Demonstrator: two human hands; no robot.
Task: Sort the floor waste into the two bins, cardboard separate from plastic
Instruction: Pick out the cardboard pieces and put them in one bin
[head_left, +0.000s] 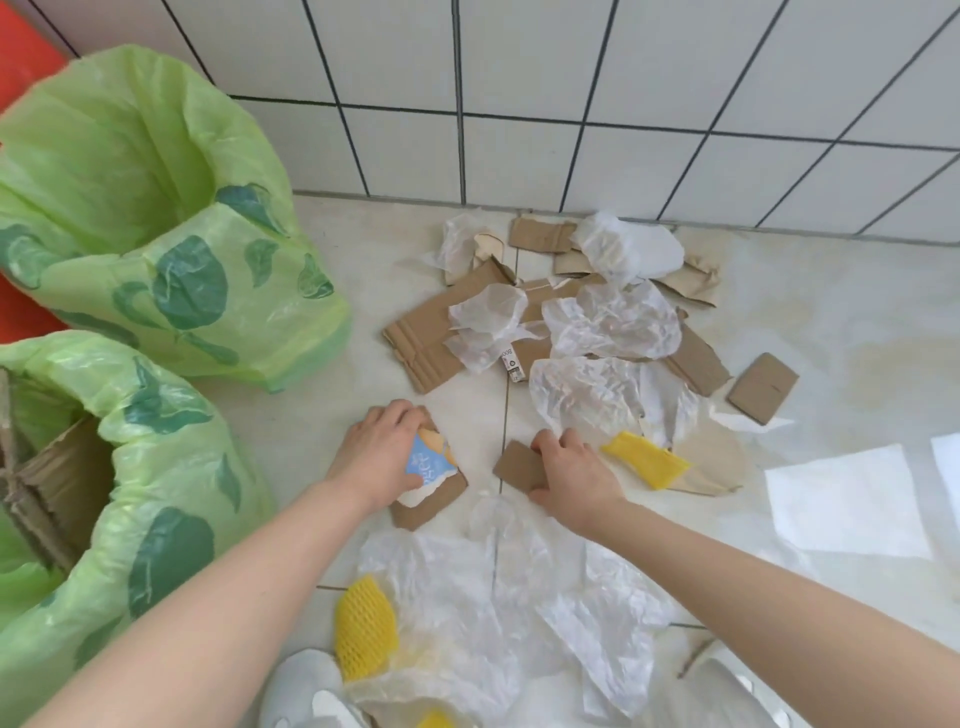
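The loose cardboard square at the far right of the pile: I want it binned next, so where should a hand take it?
The cardboard square lies flat and alone on the tile floor. Probably grip its near right edge, coming from the right, where nothing overlaps it; plastic sheets crowd its left.

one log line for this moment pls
left hand on printed cardboard piece | right hand on plain cardboard piece | near bin holds cardboard | plastic still on floor

Left hand (382, 454) fingers curled, right hand (574, 475) fingers pinching; forearms extended.
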